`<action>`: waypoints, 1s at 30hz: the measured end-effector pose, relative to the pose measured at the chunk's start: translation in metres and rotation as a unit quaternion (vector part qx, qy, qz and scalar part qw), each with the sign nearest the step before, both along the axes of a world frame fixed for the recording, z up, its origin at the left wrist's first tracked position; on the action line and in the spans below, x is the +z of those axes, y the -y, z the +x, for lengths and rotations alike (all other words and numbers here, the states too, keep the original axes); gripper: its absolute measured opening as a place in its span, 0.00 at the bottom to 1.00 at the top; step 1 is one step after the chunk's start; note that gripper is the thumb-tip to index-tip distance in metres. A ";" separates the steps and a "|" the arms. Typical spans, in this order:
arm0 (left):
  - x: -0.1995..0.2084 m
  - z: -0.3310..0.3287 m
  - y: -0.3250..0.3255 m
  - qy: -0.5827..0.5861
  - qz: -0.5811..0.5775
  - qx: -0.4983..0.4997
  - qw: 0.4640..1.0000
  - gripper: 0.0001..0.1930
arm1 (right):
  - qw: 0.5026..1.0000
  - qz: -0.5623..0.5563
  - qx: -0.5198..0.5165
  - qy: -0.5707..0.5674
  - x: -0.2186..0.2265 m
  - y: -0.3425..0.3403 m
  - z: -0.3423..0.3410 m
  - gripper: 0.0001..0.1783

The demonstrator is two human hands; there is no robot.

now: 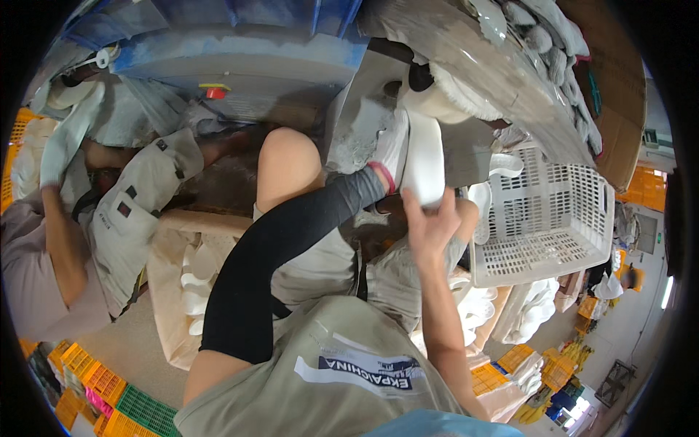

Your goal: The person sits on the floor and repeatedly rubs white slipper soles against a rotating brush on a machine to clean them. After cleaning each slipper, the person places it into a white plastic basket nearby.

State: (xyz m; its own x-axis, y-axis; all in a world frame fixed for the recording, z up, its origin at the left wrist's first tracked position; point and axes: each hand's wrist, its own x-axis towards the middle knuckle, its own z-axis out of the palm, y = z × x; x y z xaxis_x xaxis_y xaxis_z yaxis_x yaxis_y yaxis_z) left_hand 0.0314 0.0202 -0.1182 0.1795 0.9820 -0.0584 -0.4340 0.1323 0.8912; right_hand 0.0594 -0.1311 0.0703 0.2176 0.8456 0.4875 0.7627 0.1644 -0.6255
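Note:
A long, smooth white piece point(424, 156) stands nearly upright before me, its exact kind unclear. Its upper end is right by a cream-coloured round wheel point(441, 102) with a fuzzy rim; whether they touch I cannot tell. My right hand point(435, 222), bare, closes its thumb and fingers round the lower end. Along the piece's left side lies my left hand point(393, 146), in a white glove with a pink band at the wrist. It grips the piece, though the fingertips are partly hidden. A black sleeve point(291, 240) covers my left forearm.
At the right sits a white slatted basket point(542, 255) holding a few white spoon-shaped pieces point(506, 166). Lined boxes with more white pieces point(196, 280) flank my legs. A plastic-draped cover point(502, 80) overhangs the wheel. A co-worker's gloved hand point(73, 135) is at the left.

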 end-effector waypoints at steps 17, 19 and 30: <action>0.049 0.003 0.079 0.356 -0.211 -0.128 0.901 0.23 | 0.991 0.034 -0.020 0.129 0.017 0.052 -0.010 0.22; 0.051 0.010 0.067 0.343 -0.157 -0.113 0.920 0.22 | 0.994 -0.006 -0.007 0.109 0.002 0.041 0.005 0.22; -0.030 0.071 -0.002 0.315 -0.156 -0.081 0.933 0.24 | 0.985 -0.160 0.005 -0.068 -0.044 -0.023 0.052 0.31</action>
State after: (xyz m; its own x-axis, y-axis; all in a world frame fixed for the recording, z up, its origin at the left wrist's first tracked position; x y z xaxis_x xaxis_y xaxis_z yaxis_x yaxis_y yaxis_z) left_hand 0.1022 0.0224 -0.1486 0.4198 0.8917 -0.1692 -0.8098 0.4522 0.3739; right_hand 0.1118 -0.1082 0.0265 0.2535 0.9534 0.1635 0.6674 -0.0501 -0.7430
